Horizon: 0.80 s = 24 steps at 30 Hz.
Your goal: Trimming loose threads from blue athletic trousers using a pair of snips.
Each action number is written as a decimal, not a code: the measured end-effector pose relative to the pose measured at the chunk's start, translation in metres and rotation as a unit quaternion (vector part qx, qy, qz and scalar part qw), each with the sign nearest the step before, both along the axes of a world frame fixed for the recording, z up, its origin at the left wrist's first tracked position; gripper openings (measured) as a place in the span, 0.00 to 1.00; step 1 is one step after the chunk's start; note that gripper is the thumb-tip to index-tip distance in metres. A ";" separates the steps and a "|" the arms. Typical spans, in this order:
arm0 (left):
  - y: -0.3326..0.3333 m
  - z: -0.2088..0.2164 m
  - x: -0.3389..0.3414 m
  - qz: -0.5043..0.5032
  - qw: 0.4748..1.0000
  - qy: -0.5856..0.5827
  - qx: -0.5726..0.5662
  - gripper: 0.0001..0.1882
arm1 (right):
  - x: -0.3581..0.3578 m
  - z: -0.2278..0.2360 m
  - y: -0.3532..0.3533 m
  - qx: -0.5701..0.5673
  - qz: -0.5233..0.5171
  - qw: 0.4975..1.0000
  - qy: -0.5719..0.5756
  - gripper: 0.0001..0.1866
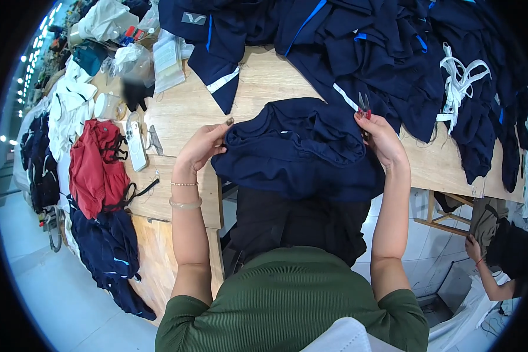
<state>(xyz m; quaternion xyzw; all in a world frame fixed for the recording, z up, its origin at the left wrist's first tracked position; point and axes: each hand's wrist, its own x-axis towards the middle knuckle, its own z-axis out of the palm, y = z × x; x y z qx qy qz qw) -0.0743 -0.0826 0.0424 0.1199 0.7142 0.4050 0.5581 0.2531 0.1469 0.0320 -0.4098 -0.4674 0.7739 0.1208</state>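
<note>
Spreading the navy garment (296, 173) by its gathered rim appears to be the step in hand, the cloth lying at the near edge of the bench (264, 79). Left hand (206, 144), fingers curled, pinches its left side; right hand (384, 138), likewise curled, grips red-handled snips (365, 112) against its right side. Next move seems to call for keeping the blade points clear of fabric.

Two hands (208, 144) (384, 141), one navy garment (293, 170), one pair of snips (364, 108).
One phone (136, 148), one red garment (94, 170), one tub (104, 106), one tangle of white straps (454, 97), two bracelets (186, 205) on a single wrist, one co-worker's hand (473, 249); the navy pieces (387, 61) heaped along the far side overlap too much to number, as do the white cloths (73, 100) at the left.
</note>
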 end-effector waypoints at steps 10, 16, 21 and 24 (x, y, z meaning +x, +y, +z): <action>-0.014 -0.012 -0.012 0.300 0.861 -0.239 0.335 0.07 | 0.007 -0.012 0.002 -0.218 -0.221 0.879 0.361 0.12; -0.022 -0.016 -0.022 0.336 0.836 -0.233 0.365 0.07 | 0.006 0.007 -0.007 -0.263 -0.205 0.858 0.392 0.13; 0.002 -0.018 -0.008 0.087 0.954 0.214 0.193 0.02 | -0.013 -0.009 -0.006 -0.231 -0.188 0.881 0.368 0.09; 0.045 -0.003 0.045 0.019 0.776 0.568 0.274 0.12 | -0.023 -0.033 -0.005 -0.226 -0.188 0.916 0.273 0.11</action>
